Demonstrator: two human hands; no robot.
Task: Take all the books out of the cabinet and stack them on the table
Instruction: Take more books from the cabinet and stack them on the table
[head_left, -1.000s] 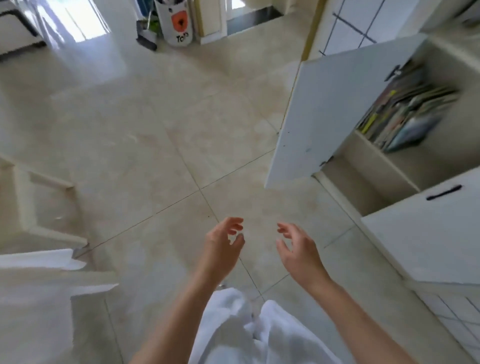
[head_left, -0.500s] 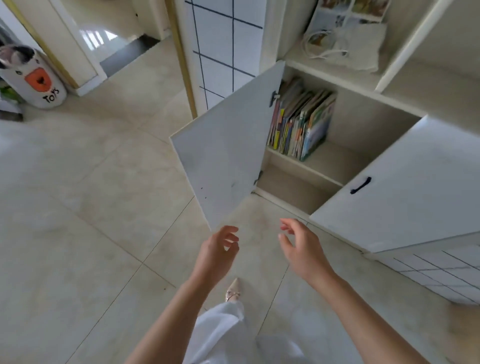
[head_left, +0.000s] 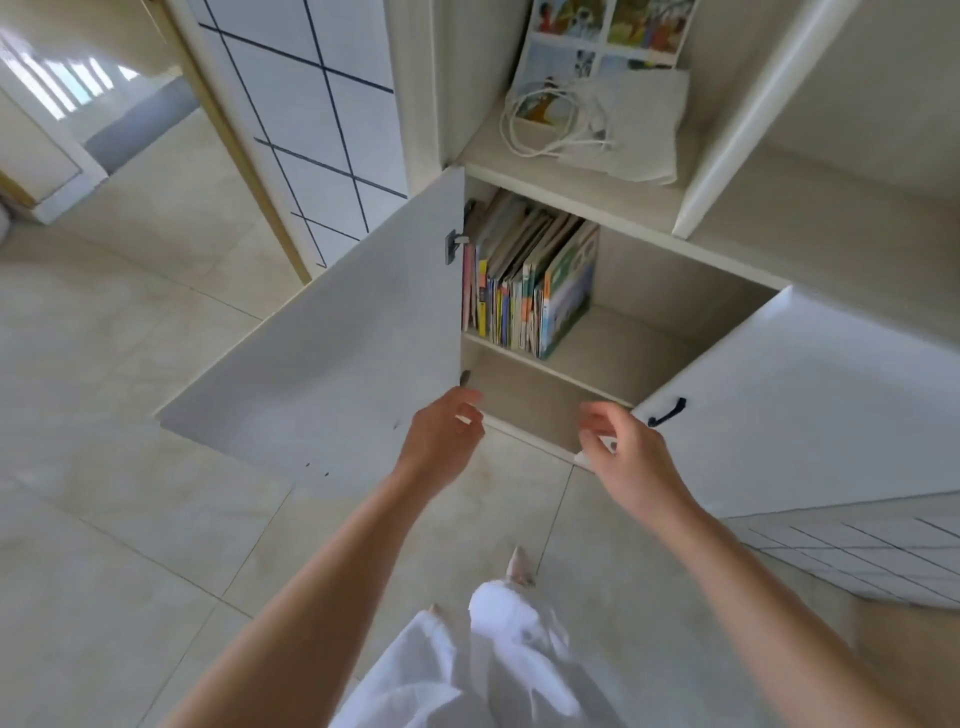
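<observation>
Two hands out before the open cabinet

Two doors of the cabinet (head_left: 613, 364) stand swung wide: the left door (head_left: 332, 364) reaches over the tiled floor (head_left: 104, 519), the right door (head_left: 810, 415) carries a dark handle (head_left: 667, 412). On the upper of the two inner shelves the books (head_left: 530, 280) stand upright in a row, leaning against the left wall. Above them, on an open shelf, a picture sheet (head_left: 608, 31) sits behind a folded cloth (head_left: 639, 130) and a coiled white cable (head_left: 550, 124). My left hand (head_left: 441, 441) and right hand (head_left: 628, 457) hang in front of the lower compartment, fingers loosely curled, holding nothing, well short of the books.
</observation>
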